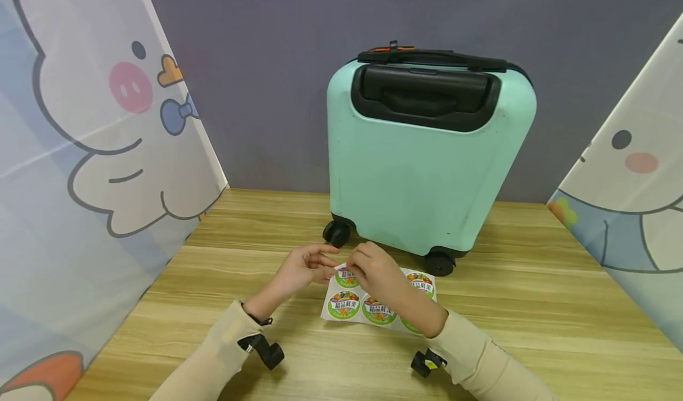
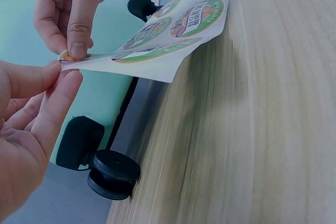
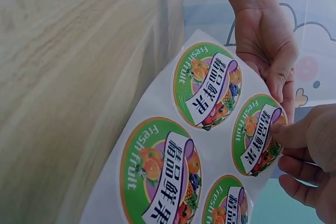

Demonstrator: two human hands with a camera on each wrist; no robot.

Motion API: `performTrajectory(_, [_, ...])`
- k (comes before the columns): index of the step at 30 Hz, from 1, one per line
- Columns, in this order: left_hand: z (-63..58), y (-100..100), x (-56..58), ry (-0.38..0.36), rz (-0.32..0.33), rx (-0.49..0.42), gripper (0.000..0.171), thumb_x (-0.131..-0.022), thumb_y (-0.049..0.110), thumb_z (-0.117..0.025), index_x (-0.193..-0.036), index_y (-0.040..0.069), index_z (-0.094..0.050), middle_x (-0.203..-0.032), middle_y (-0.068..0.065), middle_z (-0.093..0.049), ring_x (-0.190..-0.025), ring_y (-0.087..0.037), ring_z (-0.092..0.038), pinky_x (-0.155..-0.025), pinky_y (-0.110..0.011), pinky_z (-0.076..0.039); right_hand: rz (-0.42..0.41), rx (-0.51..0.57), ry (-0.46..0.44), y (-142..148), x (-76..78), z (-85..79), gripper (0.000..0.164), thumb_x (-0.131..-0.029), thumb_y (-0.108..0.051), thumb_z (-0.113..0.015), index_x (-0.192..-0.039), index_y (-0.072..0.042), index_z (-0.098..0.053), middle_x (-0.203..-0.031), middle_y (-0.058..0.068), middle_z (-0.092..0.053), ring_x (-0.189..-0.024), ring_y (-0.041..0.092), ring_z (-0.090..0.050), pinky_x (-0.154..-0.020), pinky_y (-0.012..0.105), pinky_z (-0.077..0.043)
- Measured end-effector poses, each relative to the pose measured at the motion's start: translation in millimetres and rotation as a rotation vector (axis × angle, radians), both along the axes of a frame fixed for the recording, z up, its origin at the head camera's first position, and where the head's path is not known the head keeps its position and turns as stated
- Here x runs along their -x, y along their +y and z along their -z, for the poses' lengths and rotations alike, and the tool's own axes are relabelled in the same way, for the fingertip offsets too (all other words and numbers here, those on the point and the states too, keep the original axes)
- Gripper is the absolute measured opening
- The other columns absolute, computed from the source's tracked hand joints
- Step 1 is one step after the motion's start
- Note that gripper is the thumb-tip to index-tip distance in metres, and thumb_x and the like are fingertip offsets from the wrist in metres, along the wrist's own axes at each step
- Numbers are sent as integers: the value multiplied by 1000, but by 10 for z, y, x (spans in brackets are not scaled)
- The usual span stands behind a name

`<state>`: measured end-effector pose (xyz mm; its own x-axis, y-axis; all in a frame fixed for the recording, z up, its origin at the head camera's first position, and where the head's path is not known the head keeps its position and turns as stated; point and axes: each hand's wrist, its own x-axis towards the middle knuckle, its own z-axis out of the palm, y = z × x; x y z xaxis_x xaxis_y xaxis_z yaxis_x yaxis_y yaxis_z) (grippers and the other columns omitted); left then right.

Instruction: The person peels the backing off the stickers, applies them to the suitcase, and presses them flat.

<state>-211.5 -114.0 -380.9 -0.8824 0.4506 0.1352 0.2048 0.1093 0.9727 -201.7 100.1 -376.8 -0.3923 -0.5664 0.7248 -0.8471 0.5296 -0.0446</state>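
Note:
A white sheet of round "Fresh fruit" stickers [image 3: 155, 182], with green rims and fruit pictures, is raised at its far left corner above the wooden table. My left hand [image 1: 299, 273] pinches that corner between thumb and fingers. Close beside it, the thumb and fingers of my right hand [image 1: 381, 273] pinch at the edge of the corner sticker [image 3: 252, 137]. In the left wrist view both sets of fingertips nearly meet at the sheet's tip, and the sheet [image 2: 168, 72] bends down from there. My right hand and forearm cover part of the sheet in the head view.
A mint green suitcase [image 1: 411, 181] with a black handle and black wheels [image 1: 440, 263] stands upright just behind the sheet. Cartoon-printed cloths [image 1: 128, 169] hang left and right, and a grey wall [image 1: 256, 80] is behind. Wood-grain tabletop [image 1: 533, 306] extends around the sheet.

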Motion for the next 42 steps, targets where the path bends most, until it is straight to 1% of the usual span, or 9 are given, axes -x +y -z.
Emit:
performTrajectory(3, [10,-2,0,-14,8,-17,41,-90,-11,-59,-130,-17,-52,-106,-28,-69,-90,-24,-71,-72,-40,-61,0,-5,-12,6,4,1,18,-76,5,-82,-79,-6,-68,-81,2,-62,-75,17,-57,-67,25,-51])
performTrajectory(9, [20,13,6,-25,-8,-14,39,-91,-10,-58,-130,-16,-53,-104,-25,-70,-90,-23,-71,-73,-40,-61,-3,-12,-8,14,21,5,19,-76,7,-81,-79,-6,-68,-80,2,-62,-75,18,-58,-68,28,-52])
performTrajectory(15, [9,27,2,-36,-34,-5,39,-91,-9,-61,-129,-14,-55,-103,-24,-71,-90,-26,-71,-73,-40,-61,-51,22,-56,44,27,-7,19,-76,10,-79,-82,-5,-68,-83,3,-64,-77,19,-59,-68,28,-52])
performTrajectory(19, [1,21,-11,-19,-36,-7,38,-91,-8,-62,-128,-13,-56,-101,-23,-71,-89,-28,-72,-72,-40,-61,-80,40,-78,62,30,-12,18,-78,10,-77,-84,-5,-69,-86,3,-64,-79,18,-59,-68,26,-52])
performTrajectory(23, [-1,13,-19,18,-33,-22,36,-90,-8,-63,-125,-12,-58,-97,-19,-73,-85,-24,-72,-70,-38,-61,-97,50,-84,72,31,-22,18,-79,11,-76,-85,-4,-69,-88,3,-64,-80,18,-60,-69,24,-53])
performTrajectory(27, [-12,5,-20,21,-48,-25,35,-90,-8,-64,-125,-11,-59,-96,-18,-73,-84,-24,-72,-70,-37,-61,-112,69,-103,77,21,-48,18,-80,13,-75,-86,-4,-69,-89,3,-64,-80,18,-61,-69,24,-54])
performTrajectory(30, [-28,-1,-20,-2,-65,-18,36,-90,-8,-63,-126,-11,-58,-98,-22,-71,-87,-28,-72,-72,-38,-61,-122,79,-130,82,12,-65,18,-81,13,-73,-87,-3,-69,-89,4,-64,-79,17,-62,-69,23,-54])
performTrajectory(33, [-33,-3,-12,-11,-66,-14,37,-91,-9,-63,-127,-12,-57,-99,-25,-71,-88,-31,-71,-72,-39,-61,-135,82,-171,93,11,-70,17,-83,14,-71,-89,-2,-70,-90,5,-63,-78,17,-62,-67,23,-54])
performTrajectory(42, [-14,-6,-9,-8,-68,-3,36,-91,-9,-63,-127,-10,-59,-97,-21,-72,-86,-25,-72,-72,-38,-61,-140,68,-312,131,6,-110,15,-88,12,-66,-92,-2,-71,-92,5,-64,-79,17,-64,-68,24,-55])
